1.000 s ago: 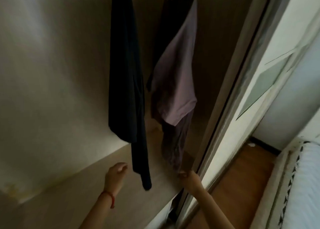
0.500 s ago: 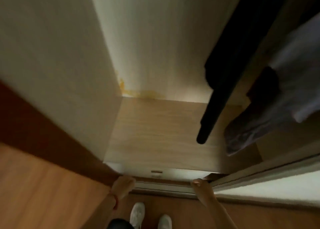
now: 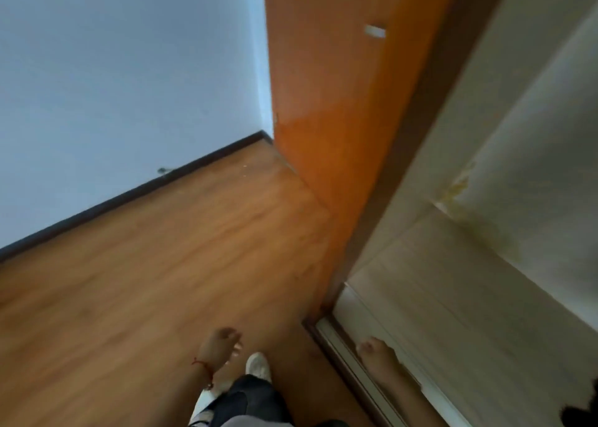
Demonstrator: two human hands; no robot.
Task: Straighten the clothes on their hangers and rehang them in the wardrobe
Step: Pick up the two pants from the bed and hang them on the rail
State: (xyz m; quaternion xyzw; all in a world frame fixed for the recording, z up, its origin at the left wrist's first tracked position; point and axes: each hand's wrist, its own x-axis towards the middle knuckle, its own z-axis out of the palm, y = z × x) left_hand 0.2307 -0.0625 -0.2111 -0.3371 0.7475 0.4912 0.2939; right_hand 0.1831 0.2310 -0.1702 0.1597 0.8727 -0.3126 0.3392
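The wardrobe (image 3: 485,297) fills the right side, showing its pale inner floor and back wall; its orange-brown outer side panel (image 3: 326,103) rises in the middle. Only a dark scrap of a hanging garment (image 3: 579,413) shows at the bottom right corner; no hangers are in view. My left hand (image 3: 221,345), with a red string at the wrist, hangs loosely over the wooden floor, fingers slightly curled and holding nothing. My right hand (image 3: 377,352) is low at the wardrobe's front edge, fingers curled, nothing visible in it.
Wooden floor (image 3: 145,281) spreads to the left, bounded by a pale wall (image 3: 113,71) with a dark skirting board. My white shoe (image 3: 257,365) and dark trouser leg (image 3: 252,400) are at the bottom centre. A sliding-door track (image 3: 343,355) runs along the wardrobe's front.
The view has swung left and down, away from the hanging clothes, which have almost left the picture. Both hands have dropped from the garments' hems and hold nothing.
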